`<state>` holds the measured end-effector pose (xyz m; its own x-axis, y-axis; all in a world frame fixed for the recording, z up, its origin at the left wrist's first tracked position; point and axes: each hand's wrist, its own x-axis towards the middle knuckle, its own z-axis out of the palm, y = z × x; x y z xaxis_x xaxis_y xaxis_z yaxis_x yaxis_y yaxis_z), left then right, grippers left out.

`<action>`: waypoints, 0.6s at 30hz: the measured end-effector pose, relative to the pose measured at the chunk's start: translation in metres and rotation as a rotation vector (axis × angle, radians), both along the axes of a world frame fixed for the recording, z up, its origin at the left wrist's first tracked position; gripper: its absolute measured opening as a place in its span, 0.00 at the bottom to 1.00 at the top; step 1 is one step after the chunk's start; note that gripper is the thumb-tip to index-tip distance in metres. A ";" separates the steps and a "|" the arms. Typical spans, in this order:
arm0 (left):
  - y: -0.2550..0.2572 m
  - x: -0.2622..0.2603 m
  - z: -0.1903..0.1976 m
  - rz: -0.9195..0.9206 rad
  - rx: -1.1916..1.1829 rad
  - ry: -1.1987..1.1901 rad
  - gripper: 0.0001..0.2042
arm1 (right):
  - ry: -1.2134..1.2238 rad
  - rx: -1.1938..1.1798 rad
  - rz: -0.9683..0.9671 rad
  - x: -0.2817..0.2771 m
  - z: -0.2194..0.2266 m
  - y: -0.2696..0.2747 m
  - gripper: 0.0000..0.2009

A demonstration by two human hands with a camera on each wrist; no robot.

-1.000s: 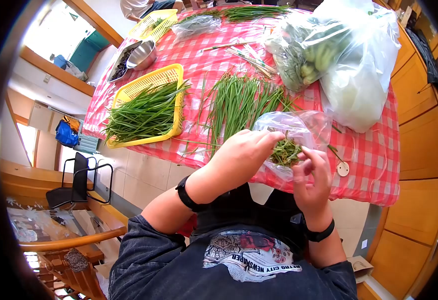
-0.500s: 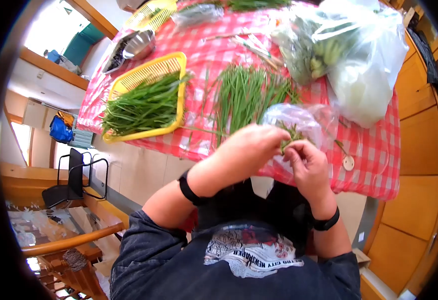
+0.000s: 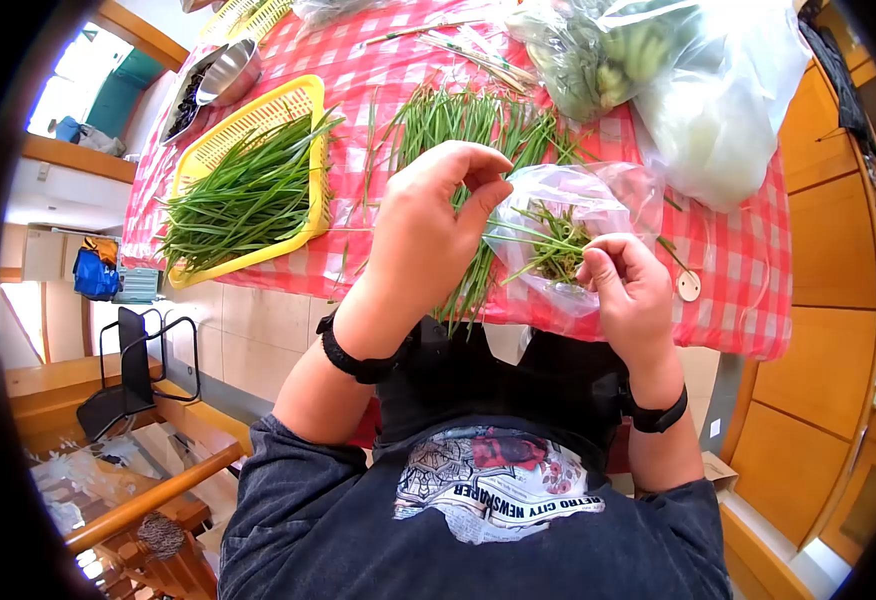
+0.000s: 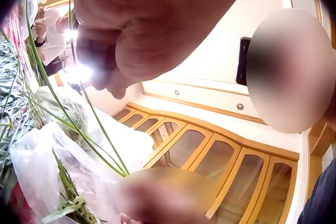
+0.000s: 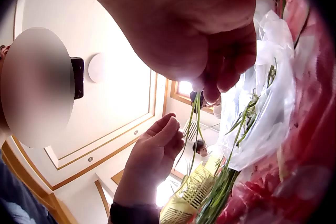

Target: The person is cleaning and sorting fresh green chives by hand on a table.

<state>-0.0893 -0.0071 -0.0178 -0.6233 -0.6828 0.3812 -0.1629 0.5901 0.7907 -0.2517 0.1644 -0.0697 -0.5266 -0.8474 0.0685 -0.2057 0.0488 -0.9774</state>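
Observation:
My right hand (image 3: 630, 295) pinches a few chive stems (image 5: 197, 103) between thumb and fingertips, their green blades (image 3: 543, 240) pointing left. Close by on the left, my left hand (image 3: 436, 205) is raised, thumb and index finger bent toward each other; nothing shows between them. Below the hands, a clear plastic bag (image 3: 598, 185) lies with its mouth spread, and short chive trimmings (image 3: 558, 262) are inside it. Loose chives (image 3: 458, 120) cover the cloth beyond the left hand, partly hidden by it. In the left wrist view, thin blades (image 4: 86, 137) rise past the left hand (image 4: 136, 29).
A yellow basket (image 3: 320, 200) heaped with chives stands at left, a metal bowl (image 3: 233, 72) behind it. Bulging plastic bags of vegetables (image 3: 703, 130) stand back right. A round wooden tag (image 3: 689, 286) lies near the front edge of the checked tablecloth (image 3: 748, 320).
The hands, close together over the bag half a second ago, are now apart. The left hand has moved left and up; chive blades now extend from the right hand. The head view has shifted.

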 end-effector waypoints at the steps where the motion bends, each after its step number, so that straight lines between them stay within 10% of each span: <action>1: 0.000 0.000 0.000 0.017 0.025 0.019 0.08 | -0.028 -0.010 -0.019 -0.001 -0.002 0.001 0.05; 10: 0.035 -0.005 -0.014 -0.231 -0.083 -0.149 0.08 | -0.237 0.007 -0.117 -0.011 -0.004 0.000 0.08; 18: 0.042 -0.017 -0.008 -0.097 -0.538 -0.222 0.19 | -0.315 0.010 -0.049 -0.011 0.000 0.004 0.08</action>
